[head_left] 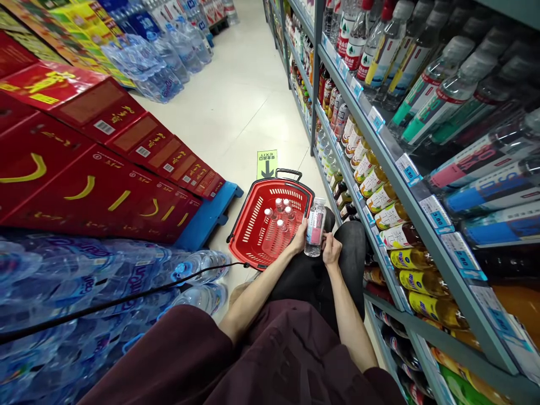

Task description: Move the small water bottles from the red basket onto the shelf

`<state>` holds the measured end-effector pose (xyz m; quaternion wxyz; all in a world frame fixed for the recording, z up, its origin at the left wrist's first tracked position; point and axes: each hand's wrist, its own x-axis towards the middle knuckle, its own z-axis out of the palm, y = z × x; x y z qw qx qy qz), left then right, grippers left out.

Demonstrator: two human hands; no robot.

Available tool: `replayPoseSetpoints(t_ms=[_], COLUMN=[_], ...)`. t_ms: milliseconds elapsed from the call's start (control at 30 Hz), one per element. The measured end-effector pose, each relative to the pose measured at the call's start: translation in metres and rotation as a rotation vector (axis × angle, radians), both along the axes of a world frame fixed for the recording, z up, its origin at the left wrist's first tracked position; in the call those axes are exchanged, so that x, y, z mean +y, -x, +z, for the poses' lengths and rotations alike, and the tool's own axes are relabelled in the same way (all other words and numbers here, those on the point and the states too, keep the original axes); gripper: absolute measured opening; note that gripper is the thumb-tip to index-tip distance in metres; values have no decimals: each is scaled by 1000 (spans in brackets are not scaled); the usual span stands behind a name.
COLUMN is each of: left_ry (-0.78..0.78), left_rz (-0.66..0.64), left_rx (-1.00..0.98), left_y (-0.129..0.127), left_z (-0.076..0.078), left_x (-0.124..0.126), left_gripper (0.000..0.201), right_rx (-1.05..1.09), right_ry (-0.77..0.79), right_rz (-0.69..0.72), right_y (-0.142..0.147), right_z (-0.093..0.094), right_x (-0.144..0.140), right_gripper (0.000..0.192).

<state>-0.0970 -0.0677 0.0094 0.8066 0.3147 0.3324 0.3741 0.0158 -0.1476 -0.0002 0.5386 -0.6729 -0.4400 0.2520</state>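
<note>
One bottle [315, 230], cap end fwd., is gripped at its L side by the L hand [299, 237] (nearer the basket [247, 225]), w/ R hand [332, 251] opposite, its pinch unclear.

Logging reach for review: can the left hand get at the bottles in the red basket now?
Probably yes: the red basket is open on top beside the left hand, though that hand seems occupied with a clear bottle.

L hand [300, 238] gripping; R hand [332, 250] near it, curled; bare forearms [258, 289] fwd.
</note>
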Motion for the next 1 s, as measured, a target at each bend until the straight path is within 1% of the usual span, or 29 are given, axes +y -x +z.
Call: replayPoseSetpoints(t_ms=[100, 233, 400, 633, 833, 1000], left_ry=[135, 227, 216, 195, 247, 247], left_rz=[-80, -100, -159, -180, -145, -129], left_rx=[-84, -148, -179, -168, -197, -198], left_y=[3, 14, 28, 27, 29, 28], left_z=[6, 16, 23, 26, 24, 22], left_x=[1, 5, 5, 5, 8, 7], left_gripper=[86, 91, 93, 90, 91, 90], right_rx=[38, 126, 190, 236, 216, 206], right_ry=[-9, 3, 10, 9, 13, 15], right_rz=[11, 3, -43, -31, -26, -26], right_y=[1, 2, 1, 2, 2, 2], right_z=[1, 2, 5, 6, 6, 8], right_x=[1, 1, 2, 3, 3, 3], right_gripper=[73, 73, 75, 73, 72, 72])
